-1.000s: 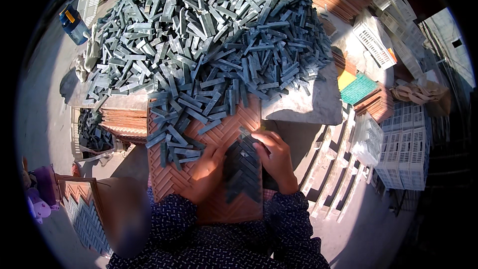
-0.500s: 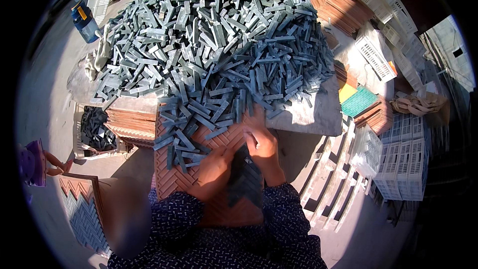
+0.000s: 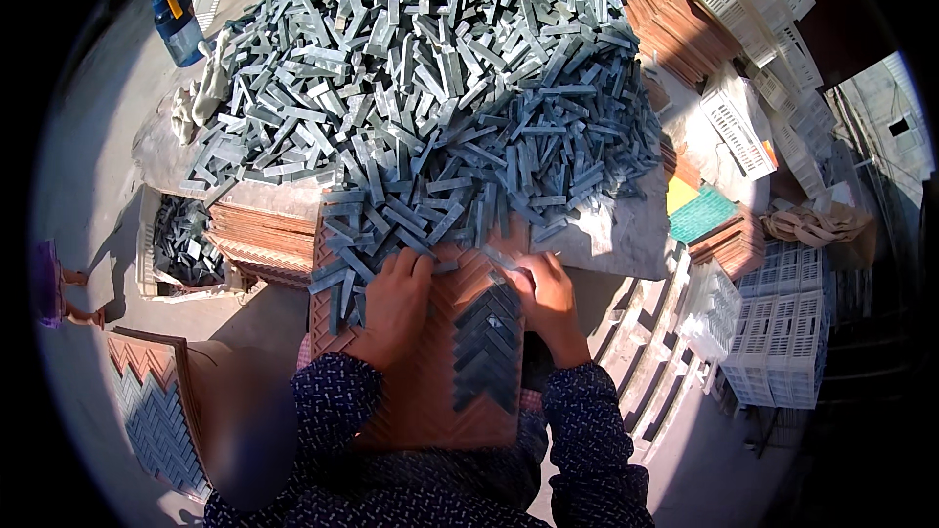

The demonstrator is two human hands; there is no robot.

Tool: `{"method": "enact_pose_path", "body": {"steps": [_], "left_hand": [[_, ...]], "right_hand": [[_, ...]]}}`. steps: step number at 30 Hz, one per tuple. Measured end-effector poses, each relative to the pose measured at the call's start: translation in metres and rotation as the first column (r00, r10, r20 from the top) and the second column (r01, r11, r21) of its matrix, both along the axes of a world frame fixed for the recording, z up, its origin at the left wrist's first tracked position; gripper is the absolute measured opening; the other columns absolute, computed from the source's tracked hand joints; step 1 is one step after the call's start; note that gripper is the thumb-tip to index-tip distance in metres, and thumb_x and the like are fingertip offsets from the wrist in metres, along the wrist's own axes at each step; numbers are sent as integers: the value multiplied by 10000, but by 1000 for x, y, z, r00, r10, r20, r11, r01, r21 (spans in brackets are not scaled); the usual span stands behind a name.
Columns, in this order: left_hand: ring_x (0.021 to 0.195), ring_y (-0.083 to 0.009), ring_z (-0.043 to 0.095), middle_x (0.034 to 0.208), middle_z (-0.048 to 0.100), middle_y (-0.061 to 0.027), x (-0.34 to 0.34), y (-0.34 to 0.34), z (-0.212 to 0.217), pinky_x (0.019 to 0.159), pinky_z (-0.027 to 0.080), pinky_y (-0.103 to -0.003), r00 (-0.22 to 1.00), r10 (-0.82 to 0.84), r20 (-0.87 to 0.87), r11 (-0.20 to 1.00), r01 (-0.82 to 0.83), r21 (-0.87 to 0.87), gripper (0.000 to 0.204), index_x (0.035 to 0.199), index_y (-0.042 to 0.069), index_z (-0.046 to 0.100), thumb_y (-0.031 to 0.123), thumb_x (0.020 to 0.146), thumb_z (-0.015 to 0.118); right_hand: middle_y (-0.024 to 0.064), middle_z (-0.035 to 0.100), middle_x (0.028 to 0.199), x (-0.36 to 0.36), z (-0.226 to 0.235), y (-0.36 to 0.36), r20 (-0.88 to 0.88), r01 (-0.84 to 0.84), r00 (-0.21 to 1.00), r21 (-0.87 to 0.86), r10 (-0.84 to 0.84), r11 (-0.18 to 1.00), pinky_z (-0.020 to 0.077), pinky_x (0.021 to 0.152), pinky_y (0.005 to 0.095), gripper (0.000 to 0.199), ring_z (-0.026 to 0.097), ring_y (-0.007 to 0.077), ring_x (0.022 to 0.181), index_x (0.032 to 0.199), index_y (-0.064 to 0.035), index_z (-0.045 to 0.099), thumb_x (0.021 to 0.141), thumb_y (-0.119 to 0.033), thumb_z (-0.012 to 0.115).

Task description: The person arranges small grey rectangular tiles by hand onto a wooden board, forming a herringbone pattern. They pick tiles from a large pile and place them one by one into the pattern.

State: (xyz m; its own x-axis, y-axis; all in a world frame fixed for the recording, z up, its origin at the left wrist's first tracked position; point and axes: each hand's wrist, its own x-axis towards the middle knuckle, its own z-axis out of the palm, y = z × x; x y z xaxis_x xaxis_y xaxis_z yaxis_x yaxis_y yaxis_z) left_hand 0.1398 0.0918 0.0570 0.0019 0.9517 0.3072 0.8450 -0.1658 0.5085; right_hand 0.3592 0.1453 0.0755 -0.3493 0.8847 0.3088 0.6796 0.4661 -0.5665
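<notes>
A terracotta-coloured board (image 3: 416, 396) with herringbone grooves lies in front of me. Dark grey stone strips (image 3: 486, 357) fill a zigzag patch of grooves on its right side. My right hand (image 3: 550, 295) pinches a pale grey stone strip (image 3: 502, 258) just above the far end of that patch. On the left half, my left hand (image 3: 393, 295) has its fingers bent down at the edge of the loose strips; what lies under the fingertips is hidden. One loose strip (image 3: 446, 266) is beside them. A large heap of grey stone strips (image 3: 421, 68) rises beyond, spilling onto the board's far end.
Stacked terracotta boards (image 3: 259, 240) and a crate of dark pieces (image 3: 186, 249) are at left. A filled board (image 3: 161, 420) leans at lower left. On the right are a slatted pallet (image 3: 631, 347), white crates (image 3: 778, 342) and a green sheet (image 3: 706, 215). A blue bottle (image 3: 176, 29) stands far left.
My hands have moved apart: the left shifted left and away toward the loose strips, the right moved right. A strip now shows in the right fingers, and more of the dark patch is visible.
</notes>
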Motion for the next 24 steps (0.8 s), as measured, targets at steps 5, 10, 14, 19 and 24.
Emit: {"method": "enact_pose_path", "body": {"steps": [5, 10, 14, 19, 24], "left_hand": [[845, -321, 551, 872, 512, -103, 0, 4, -9, 660, 483, -415, 1000, -24, 1, 999, 24, 23, 181, 896, 47, 521, 35, 748, 626], [878, -343, 560, 920, 547, -126, 2, 2, -10, 672, 482, -421, 987, -103, 123, 995, 104, -5, 165, 948, 29, 544, 48, 797, 608], [849, -366, 588, 938, 584, -155, 16, -6, -15, 676, 482, -423, 949, -104, 296, 983, 143, -114, 176, 989, 39, 580, 55, 816, 610], [782, -383, 600, 857, 606, -169, 29, -8, -10, 667, 482, -426, 931, -27, 364, 986, 84, -142, 152, 951, 24, 600, 42, 802, 622], [782, -387, 597, 849, 611, -179, 31, -9, -9, 665, 475, -431, 918, -23, 397, 987, 85, -138, 129, 922, 10, 599, 40, 798, 623]], "right_hand": [[156, 619, 804, 27, -8, -15, -88, 33, 995, -53, -38, 998, 491, 674, 411, 69, 614, 353, 742, 895, -15, 610, 845, -54, 584], [152, 634, 822, 20, -9, -20, 35, 155, 988, -186, -151, 970, 492, 666, 369, 86, 625, 327, 739, 899, -20, 623, 855, -78, 577], [150, 614, 803, 12, -11, -25, 87, 200, 978, -127, -190, 972, 494, 679, 382, 84, 616, 338, 731, 899, -36, 624, 850, -89, 582], [146, 584, 838, 6, -18, -23, -9, 204, 979, -54, -205, 977, 481, 657, 422, 54, 594, 362, 760, 885, -68, 598, 836, -89, 594], [155, 583, 808, 2, -22, -17, -72, 183, 980, -24, -185, 983, 482, 644, 429, 68, 592, 368, 753, 877, -72, 598, 812, -64, 615]]}}
